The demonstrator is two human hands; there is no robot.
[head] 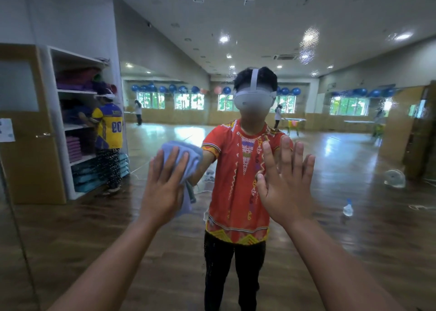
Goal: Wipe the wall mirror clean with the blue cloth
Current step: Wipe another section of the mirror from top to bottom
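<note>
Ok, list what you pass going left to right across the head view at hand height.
wooden door → white shelf unit of mats → person in a yellow and purple jersey → left hand pressing the blue cloth → right hand → spray bottle → white fan

The wall mirror (354, 160) fills almost the whole frame, upright and flat, its glass showing a reflected hall. Specks of droplets dot the glass in the upper right, and more run down the centre toward the bottom. A panel seam slants along the lower left edge. The blue cloth (188, 155) is pale, soft and bunched into folds, just left of the frame's centre. It lies pressed against the glass under the flat left hand (162, 188), a loose tail hanging down beside the palm.
</note>
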